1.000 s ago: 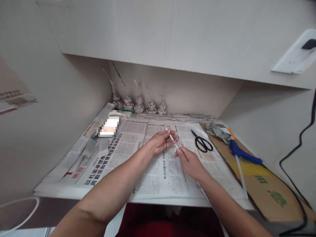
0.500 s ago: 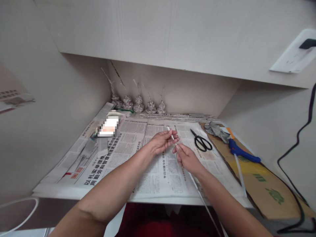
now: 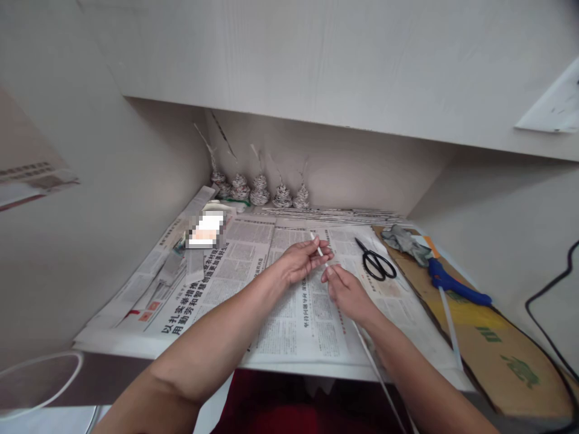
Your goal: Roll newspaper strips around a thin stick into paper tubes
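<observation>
A long thin white paper stick (image 3: 367,345) runs slantwise through both hands, its lower end trailing past the table's front edge toward my lap. My left hand (image 3: 304,260) pinches it near the upper tip between thumb and fingers. Just below and to the right, my right hand (image 3: 346,289) closes its thumb and forefinger round the same stick. The hands are close together above the newspaper. Black-handled scissors (image 3: 379,264) lie a little to the right of my right hand, blades pointing away.
Newspaper (image 3: 226,289) covers the table. Several woven paper gourds (image 3: 260,191) stand at the back wall beside a row of thin paper sticks (image 3: 335,215). On cardboard (image 3: 502,374) at right rest a blue glue gun (image 3: 456,286) and a grey crumpled cloth (image 3: 404,241). A pixelated patch (image 3: 205,230) lies left.
The whole view has shifted slightly, so the scene sits a little farther right in the picture. Both hands keep their hold on the paper stick, with hardly any movement.
</observation>
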Motion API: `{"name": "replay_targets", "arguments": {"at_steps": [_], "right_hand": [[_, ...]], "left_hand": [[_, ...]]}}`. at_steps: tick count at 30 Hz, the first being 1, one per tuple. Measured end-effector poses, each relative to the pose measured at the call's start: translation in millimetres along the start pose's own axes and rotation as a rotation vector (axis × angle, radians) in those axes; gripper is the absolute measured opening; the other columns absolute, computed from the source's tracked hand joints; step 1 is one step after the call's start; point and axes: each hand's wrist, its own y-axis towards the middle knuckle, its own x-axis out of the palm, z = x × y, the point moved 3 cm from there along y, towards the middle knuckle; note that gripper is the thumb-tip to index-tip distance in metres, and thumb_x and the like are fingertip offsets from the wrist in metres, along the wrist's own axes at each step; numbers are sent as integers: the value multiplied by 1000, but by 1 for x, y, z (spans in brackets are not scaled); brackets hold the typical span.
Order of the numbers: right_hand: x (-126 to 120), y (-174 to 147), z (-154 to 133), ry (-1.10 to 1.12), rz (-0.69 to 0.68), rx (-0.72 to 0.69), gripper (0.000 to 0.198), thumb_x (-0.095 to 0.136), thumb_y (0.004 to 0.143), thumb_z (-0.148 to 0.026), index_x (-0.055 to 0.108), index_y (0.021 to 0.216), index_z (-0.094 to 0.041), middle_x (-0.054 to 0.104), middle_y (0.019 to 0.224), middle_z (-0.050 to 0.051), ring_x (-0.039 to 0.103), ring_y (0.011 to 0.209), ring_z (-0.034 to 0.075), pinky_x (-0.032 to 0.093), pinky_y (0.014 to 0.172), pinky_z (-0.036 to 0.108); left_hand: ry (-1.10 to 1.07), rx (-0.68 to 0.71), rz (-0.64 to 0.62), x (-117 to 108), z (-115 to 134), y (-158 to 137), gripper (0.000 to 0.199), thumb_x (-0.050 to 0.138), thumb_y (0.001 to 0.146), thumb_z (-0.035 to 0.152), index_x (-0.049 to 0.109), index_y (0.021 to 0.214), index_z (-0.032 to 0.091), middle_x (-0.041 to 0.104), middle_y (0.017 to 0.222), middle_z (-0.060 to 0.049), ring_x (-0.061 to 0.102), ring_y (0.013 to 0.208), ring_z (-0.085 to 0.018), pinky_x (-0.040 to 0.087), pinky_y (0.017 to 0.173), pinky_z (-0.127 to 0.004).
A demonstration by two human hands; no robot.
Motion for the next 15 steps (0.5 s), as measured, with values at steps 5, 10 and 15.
{"name": "replay_targets", "arguments": {"at_steps": [5, 10, 15], "right_hand": [[8, -2, -4, 513, -294, 195, 31, 48, 82, -53, 41, 76, -23, 20, 47, -10, 21, 36, 8, 20, 35, 21], [2, 5, 0, 152, -121, 117, 34, 49, 81, -56, 47, 79, -22, 37, 51, -7, 37, 40, 9, 28, 38, 22], [2, 9, -4, 78, -72, 44, 33, 48, 81, -54, 46, 73, -22, 35, 47, -7, 32, 38, 9, 25, 38, 22]], "left_hand": [[-27, 9, 5, 1, 1, 0, 17, 54, 85, 20, 62, 83, 5, 64, 75, -11, 68, 74, -16, 56, 67, -20], [21, 19, 7, -2, -2, 3, 18, 55, 85, 22, 61, 82, 5, 64, 73, -11, 67, 70, -15, 56, 66, -21], [20, 4, -6, -2, -4, 3, 19, 53, 86, 21, 61, 82, 5, 64, 72, -10, 67, 69, -15, 56, 65, -21]]}}
